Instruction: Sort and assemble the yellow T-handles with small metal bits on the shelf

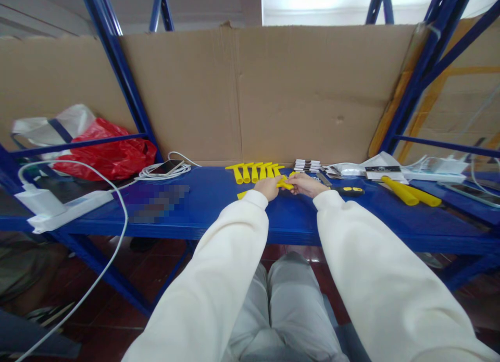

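My left hand (268, 188) is closed around a yellow T-shaped plastic tool (285, 184) above the blue table. At its right end, the fingertips of my right hand (307, 185) are pinched together on the same tool. Whether a small part sits between those fingertips I cannot make out. Just behind my hands stands a row of several matching yellow T-shaped tools (254, 173), set side by side. Another yellow piece (241, 195) lies partly hidden behind my left wrist. To the right of my right hand lies a black and yellow screwdriver-like handle (350, 191).
Small stacked white packets (307, 165) stand behind my right hand. Two yellow tubes (410, 191) lie farther right. On the left are a phone with a coiled white cable (166, 169), a red bag (113, 148) and a power strip (74, 211). Cardboard (273, 96) walls the back.
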{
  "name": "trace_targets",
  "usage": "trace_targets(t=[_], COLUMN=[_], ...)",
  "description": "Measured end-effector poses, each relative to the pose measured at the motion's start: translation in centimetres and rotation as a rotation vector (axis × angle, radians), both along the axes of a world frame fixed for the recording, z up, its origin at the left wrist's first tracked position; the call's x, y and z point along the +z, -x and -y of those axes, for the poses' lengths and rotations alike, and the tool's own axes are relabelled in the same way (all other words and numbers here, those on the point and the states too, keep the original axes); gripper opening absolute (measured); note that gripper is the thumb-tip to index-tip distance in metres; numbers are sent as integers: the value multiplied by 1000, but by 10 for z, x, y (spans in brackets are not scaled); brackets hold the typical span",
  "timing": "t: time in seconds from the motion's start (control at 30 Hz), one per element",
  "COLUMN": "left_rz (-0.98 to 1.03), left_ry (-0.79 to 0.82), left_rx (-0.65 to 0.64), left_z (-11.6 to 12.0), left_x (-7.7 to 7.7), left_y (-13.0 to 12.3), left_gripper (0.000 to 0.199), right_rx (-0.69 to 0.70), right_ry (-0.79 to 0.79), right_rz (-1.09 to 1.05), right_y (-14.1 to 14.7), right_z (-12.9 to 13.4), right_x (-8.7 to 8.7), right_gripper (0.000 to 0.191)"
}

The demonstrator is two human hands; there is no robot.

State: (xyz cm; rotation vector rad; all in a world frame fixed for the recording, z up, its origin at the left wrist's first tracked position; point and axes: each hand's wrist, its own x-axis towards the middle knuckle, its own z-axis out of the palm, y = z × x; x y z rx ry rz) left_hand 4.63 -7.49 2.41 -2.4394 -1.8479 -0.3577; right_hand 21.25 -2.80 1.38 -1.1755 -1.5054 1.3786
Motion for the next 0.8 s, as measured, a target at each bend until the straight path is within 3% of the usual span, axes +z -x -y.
trace_targets(t=[0.2, 0.27, 0.33, 0.4, 0.43, 0.5, 0.6, 0.8], left_rz=[61, 84, 94, 92, 89, 85, 85, 95], left_ry=[-28, -41, -36, -16, -3, 16, 27, 11], left_rx=[14, 20, 24, 13, 4, -17, -35, -54], left_z=[0, -1, -1, 0, 0, -1, -3, -8], left_x=[1, 1, 1, 1, 1, 0, -2, -5], left_y=[1, 1, 1, 1, 1, 1, 2, 4], left_gripper=[57, 58, 57, 57, 57, 57, 57, 56], right_rx=[42, -23, -195, -449, -578, -707, -720, -607], right_ry=[-5, -29, -118, -274, -353, -422, -380, -272], right_rz=[-66, -105, -72, 119, 273, 585, 876, 1123], right_y=[-1, -5, -13, -26, -34, -50, -70, -77], right_z=[-5, -11, -19, -26, -28, -31, -30, -22], right_x=[0, 1, 1, 1, 1, 0, -3, -4], right_gripper=[27, 25, 16, 6, 12, 27, 36, 39])
